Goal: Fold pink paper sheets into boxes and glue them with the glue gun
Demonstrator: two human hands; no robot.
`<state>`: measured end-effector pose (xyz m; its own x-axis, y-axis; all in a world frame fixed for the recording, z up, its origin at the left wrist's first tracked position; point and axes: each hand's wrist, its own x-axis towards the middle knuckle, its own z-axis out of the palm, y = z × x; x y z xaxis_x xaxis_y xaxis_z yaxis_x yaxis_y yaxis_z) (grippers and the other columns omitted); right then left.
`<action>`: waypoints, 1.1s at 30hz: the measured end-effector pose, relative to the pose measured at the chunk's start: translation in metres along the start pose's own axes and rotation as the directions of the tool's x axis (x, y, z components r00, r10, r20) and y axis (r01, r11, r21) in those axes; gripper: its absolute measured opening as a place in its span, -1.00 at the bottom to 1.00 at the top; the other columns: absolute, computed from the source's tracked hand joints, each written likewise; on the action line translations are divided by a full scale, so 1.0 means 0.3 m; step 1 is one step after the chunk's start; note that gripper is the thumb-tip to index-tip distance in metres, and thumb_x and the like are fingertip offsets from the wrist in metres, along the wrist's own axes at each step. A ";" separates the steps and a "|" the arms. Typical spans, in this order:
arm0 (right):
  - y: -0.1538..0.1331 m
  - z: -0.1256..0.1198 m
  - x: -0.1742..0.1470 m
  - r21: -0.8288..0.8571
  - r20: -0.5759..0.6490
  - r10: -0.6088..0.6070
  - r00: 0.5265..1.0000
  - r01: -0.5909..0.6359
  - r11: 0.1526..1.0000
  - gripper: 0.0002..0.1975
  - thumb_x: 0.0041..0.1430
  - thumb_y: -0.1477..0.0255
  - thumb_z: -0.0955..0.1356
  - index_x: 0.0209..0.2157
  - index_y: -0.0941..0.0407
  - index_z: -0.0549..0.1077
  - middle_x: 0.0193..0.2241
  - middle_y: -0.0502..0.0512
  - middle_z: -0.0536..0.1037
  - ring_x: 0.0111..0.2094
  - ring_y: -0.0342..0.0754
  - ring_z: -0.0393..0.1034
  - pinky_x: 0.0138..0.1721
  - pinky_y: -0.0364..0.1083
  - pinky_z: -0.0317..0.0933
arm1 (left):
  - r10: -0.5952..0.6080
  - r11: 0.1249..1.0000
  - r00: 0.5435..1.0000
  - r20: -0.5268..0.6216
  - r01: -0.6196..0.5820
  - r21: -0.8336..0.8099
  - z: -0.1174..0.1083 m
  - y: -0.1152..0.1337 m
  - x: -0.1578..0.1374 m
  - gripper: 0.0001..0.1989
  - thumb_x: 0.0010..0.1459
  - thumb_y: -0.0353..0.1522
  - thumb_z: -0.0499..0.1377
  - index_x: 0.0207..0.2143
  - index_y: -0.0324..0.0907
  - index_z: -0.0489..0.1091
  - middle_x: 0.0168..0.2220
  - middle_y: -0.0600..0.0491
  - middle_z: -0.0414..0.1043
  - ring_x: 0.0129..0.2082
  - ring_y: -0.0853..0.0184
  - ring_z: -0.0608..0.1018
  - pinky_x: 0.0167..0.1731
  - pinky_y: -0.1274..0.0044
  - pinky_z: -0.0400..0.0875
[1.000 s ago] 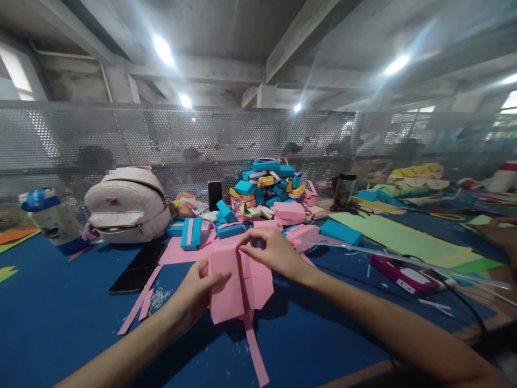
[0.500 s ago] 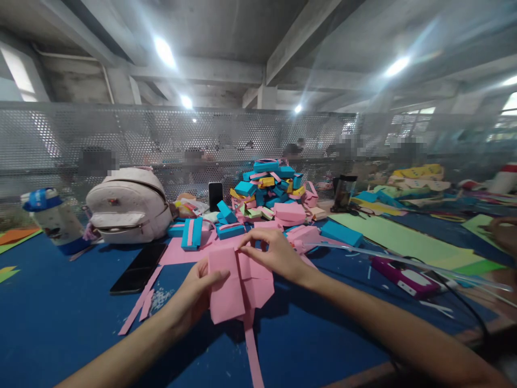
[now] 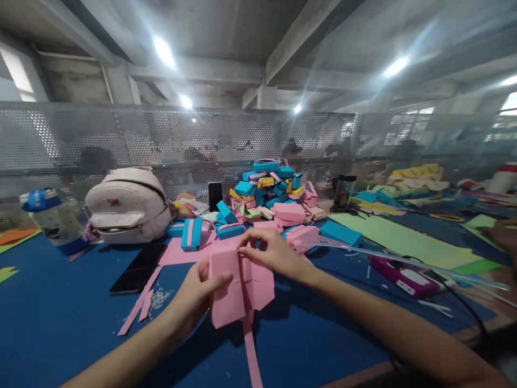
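My left hand (image 3: pixel 204 286) grips the left part of a folded pink paper box (image 3: pixel 227 296), its thumb flat on the front panel. My right hand (image 3: pixel 269 249) pinches the box's upper edge between thumb and fingertips. Flaps of the same pink paper spread out to the right of the front panel, below my right hand. A pink paper strip (image 3: pixel 252 353) hangs or lies beneath the box and runs toward the table's near edge; whether it is joined to the box I cannot tell.
Behind my hands rises a pile of blue, pink and yellow paper boxes (image 3: pixel 264 186). On the left are a phone (image 3: pixel 137 269), a pale backpack (image 3: pixel 128 207) and a bottle (image 3: pixel 56 221). A purple-and-white device (image 3: pixel 406 277) and green paper sheets (image 3: pixel 388 234) lie right. Another person's hand (image 3: pixel 503 234) shows there.
The pink box has turned slightly in my left hand, so a narrow side face shows more. My right hand keeps its pinch at nearly the same place.
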<state>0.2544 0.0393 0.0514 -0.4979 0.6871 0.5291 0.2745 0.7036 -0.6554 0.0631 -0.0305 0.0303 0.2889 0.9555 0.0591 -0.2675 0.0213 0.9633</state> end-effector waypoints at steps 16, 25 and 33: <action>0.011 -0.017 0.022 0.189 0.133 0.106 0.985 -0.131 0.973 -0.82 0.13 0.31 0.38 -0.39 0.14 0.51 -0.42 0.01 0.51 -0.38 -0.14 0.34 -0.32 -0.16 0.18 | 0.173 0.942 0.982 -0.071 -0.144 0.304 0.005 0.011 -0.029 -0.33 0.11 -0.31 0.28 0.25 -0.09 0.14 0.17 -0.08 0.33 0.02 0.09 0.49 -0.09 0.41 0.47; 0.020 0.005 0.013 0.059 0.046 0.127 0.991 -0.130 0.990 -0.90 0.11 0.45 0.36 -0.45 0.14 0.50 -0.44 0.00 0.53 -0.38 -0.12 0.34 -0.33 -0.15 0.15 | 0.076 0.989 0.996 -0.055 -0.069 0.130 -0.009 -0.021 -0.016 -0.42 0.08 -0.28 0.32 0.15 -0.17 0.29 -0.05 -0.13 0.51 -0.14 0.12 0.56 -0.25 0.47 0.49; 0.050 0.043 0.004 0.008 0.028 0.174 0.984 -0.175 0.985 -0.86 0.11 0.35 0.37 -0.44 0.13 0.49 -0.47 0.00 0.52 -0.45 -0.14 0.32 -0.42 -0.17 0.12 | 0.011 1.000 0.997 -0.075 -0.013 -0.028 -0.021 -0.065 -0.007 -0.65 0.10 -0.32 0.30 -0.08 -0.27 0.44 -0.20 -0.13 0.55 -0.30 0.24 0.58 -0.28 0.47 0.49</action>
<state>0.2471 0.0483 0.0353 -0.4651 0.7939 0.3916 0.3508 0.5714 -0.7419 0.0618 -0.0310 0.0097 0.2164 0.9750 0.0496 -0.2969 0.0173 0.9547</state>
